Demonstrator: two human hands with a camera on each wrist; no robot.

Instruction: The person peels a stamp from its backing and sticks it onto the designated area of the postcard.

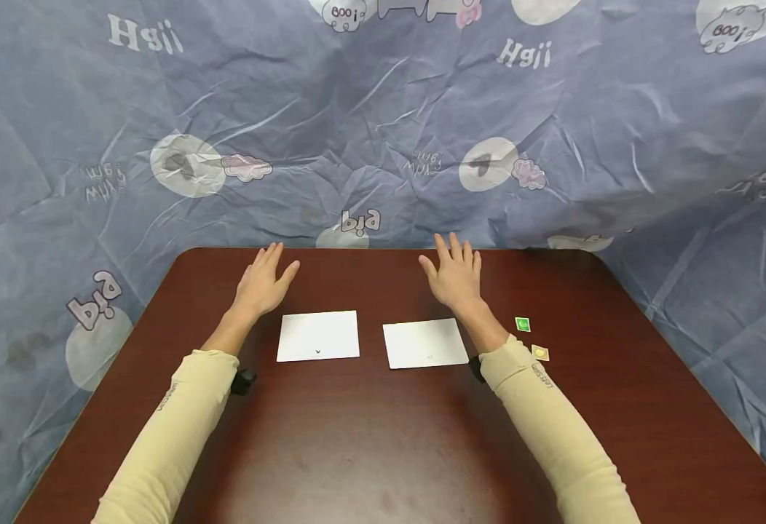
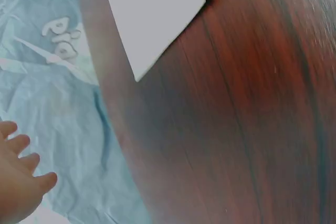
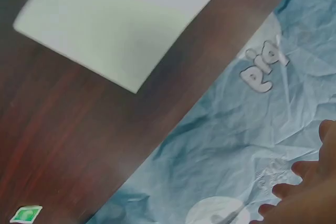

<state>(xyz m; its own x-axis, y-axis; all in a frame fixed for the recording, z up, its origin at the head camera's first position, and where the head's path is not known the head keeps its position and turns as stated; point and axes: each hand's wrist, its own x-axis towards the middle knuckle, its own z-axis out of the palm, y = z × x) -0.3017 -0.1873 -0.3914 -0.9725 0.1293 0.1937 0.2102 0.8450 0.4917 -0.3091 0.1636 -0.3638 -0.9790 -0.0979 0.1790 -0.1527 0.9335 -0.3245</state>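
Observation:
In the head view my left hand (image 1: 262, 285) is held out over the far left of the table, fingers straight and thumb spread. Just to its right lies a white envelope-like rectangle (image 1: 318, 336) with a tiny dark mark near its lower edge. My right hand (image 1: 456, 276) reaches out with spread fingers, holding nothing. A second white rectangle (image 1: 425, 344) lies in front of its wrist. To the right of that forearm are a small green stamp-like square (image 1: 522, 324) and a yellow one (image 1: 539, 353). The green square (image 3: 26, 214) also shows in the right wrist view.
A dark reddish-brown wooden table (image 1: 357, 444) carries everything. Behind and beside it hangs a wrinkled blue cloth (image 1: 330, 94) with printed words and cartoon shapes. Dark wrist straps (image 1: 242, 382) sit at both cuffs.

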